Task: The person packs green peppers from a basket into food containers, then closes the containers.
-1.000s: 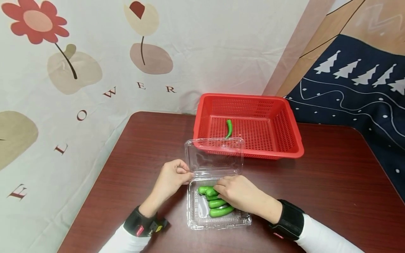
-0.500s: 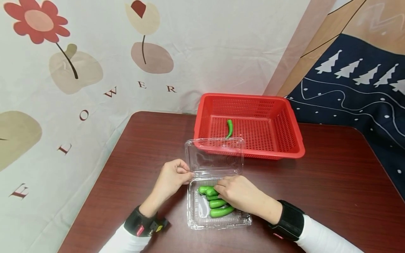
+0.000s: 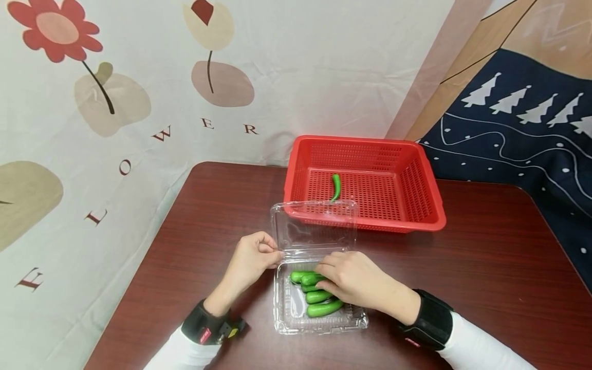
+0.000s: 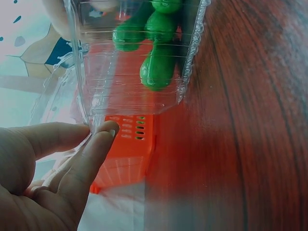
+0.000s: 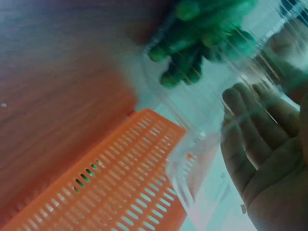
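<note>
A clear plastic clamshell container [image 3: 289, 325] lies on the table, its lid [image 3: 314, 234] raised at the back. Several green chili peppers [image 3: 324, 309] lie side by side in its base. My left hand [image 3: 250, 259] pinches the left end of the hinge edge between thumb and fingers, as the left wrist view also shows. Over the right part of the peppers is my right hand [image 3: 353, 277], thumb apart from the fingers and partly covering them. In the right wrist view its fingers [image 5: 260, 127] are extended, and nothing is visibly gripped.
Behind the lid stands a red perforated basket [image 3: 418, 223] with one green chili pepper [image 3: 336, 186] inside. The lid overlaps the basket's front rim in the head view. A printed cloth [image 3: 300, 67] hangs along the back edge of the dark red wooden table [image 3: 199, 210].
My right hand has lifted slightly and moved right, its thumb parting from the fingers over the peppers. The left hand, container and basket have stayed in place.
</note>
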`<state>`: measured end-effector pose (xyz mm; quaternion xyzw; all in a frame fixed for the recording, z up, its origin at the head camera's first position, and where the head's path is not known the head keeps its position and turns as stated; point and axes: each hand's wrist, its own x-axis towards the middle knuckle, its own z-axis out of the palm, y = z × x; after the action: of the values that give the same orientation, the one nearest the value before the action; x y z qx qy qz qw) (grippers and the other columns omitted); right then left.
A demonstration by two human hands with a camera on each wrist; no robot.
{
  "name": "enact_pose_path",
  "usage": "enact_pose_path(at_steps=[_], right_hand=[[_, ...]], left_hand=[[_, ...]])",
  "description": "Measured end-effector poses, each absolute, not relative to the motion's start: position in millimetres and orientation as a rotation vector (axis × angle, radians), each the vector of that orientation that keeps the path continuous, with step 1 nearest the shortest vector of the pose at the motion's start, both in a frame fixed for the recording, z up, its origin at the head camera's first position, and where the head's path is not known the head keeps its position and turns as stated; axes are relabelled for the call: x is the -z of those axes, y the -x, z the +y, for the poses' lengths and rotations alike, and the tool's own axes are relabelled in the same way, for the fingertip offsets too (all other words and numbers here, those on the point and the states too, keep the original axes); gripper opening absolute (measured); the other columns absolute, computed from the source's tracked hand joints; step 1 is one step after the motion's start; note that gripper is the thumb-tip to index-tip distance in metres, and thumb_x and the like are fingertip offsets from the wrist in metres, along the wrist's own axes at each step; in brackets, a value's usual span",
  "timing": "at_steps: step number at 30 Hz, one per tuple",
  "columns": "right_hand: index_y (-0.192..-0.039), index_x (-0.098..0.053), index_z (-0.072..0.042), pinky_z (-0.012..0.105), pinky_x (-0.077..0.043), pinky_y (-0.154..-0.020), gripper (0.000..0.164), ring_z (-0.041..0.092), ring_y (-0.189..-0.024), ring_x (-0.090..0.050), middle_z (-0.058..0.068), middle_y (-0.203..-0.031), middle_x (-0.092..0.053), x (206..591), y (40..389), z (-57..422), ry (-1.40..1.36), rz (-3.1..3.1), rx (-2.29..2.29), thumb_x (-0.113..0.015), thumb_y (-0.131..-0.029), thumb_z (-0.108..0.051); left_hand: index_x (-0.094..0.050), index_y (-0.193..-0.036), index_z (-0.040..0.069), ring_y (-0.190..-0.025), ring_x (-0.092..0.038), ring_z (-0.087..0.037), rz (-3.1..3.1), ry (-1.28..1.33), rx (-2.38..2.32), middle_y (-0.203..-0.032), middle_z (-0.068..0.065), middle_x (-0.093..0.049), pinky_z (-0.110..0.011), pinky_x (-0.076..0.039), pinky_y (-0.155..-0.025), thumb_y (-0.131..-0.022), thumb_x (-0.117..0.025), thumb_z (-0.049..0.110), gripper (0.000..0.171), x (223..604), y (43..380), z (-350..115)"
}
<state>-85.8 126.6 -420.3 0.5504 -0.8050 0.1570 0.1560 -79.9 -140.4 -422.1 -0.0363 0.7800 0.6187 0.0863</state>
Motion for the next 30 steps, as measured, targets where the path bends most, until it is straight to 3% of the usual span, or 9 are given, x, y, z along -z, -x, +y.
enact_pose_path(at_steps=[7, 16, 19, 23, 30], right_hand=[[-0.103, -0.074, -0.011, 0.028, -0.062, -0.071, 0.022, 0.012, -0.086, -0.07, -0.002, -0.096, -0.073, 394, 91, 129, -1.523, -2.3, -0.582, -0.074, -0.098, -0.032], [-0.104, -0.076, -0.012, 0.031, -0.062, -0.07, 0.033, 0.013, -0.088, -0.07, -0.001, -0.098, -0.075, 357, 107, 136, -1.424, -2.288, -0.681, -0.063, -0.105, -0.042], [-0.103, -0.077, -0.011, 0.032, -0.062, -0.069, 0.031, 0.013, -0.088, -0.071, 0.0, -0.099, -0.076, 347, 115, 138, -1.394, -2.283, -0.741, -0.066, -0.103, -0.04], [-0.106, -0.077, -0.01, 0.036, -0.063, -0.072, 0.02, 0.015, -0.09, -0.071, 0.0, -0.1, -0.076, 335, 125, 141, -1.355, -2.294, -0.793, -0.08, -0.093, -0.026], [-0.105, -0.076, -0.011, 0.041, -0.063, -0.08, 0.024, 0.016, -0.089, -0.07, -0.001, -0.097, -0.075, 311, 144, 153, -1.241, -2.347, -0.786, -0.086, -0.085, -0.02]], left_hand=[[-0.061, -0.087, -0.003, -0.069, -0.074, -0.018, 2.335, 0.103, -1.834, -0.077, -0.013, -0.076, -0.032, -0.066, -0.066, -0.085, -0.078, -0.009, 0.018, 423, 81, -141], [-0.062, -0.087, -0.003, -0.069, -0.074, -0.018, 2.333, 0.106, -1.841, -0.077, -0.014, -0.076, -0.032, -0.066, -0.066, -0.084, -0.079, -0.008, 0.018, 421, 80, -141], [-0.062, -0.088, -0.003, -0.07, -0.074, -0.018, 2.329, 0.106, -1.845, -0.079, -0.016, -0.076, -0.032, -0.066, -0.067, -0.085, -0.08, -0.007, 0.018, 420, 80, -141], [-0.062, -0.088, -0.004, -0.07, -0.074, -0.018, 2.328, 0.109, -1.846, -0.078, -0.016, -0.076, -0.032, -0.066, -0.067, -0.085, -0.08, -0.007, 0.019, 419, 80, -141], [-0.062, -0.087, -0.002, -0.07, -0.075, -0.019, 2.342, 0.1, -1.833, -0.077, -0.014, -0.076, -0.032, -0.066, -0.067, -0.084, -0.078, -0.009, 0.017, 421, 80, -142]])
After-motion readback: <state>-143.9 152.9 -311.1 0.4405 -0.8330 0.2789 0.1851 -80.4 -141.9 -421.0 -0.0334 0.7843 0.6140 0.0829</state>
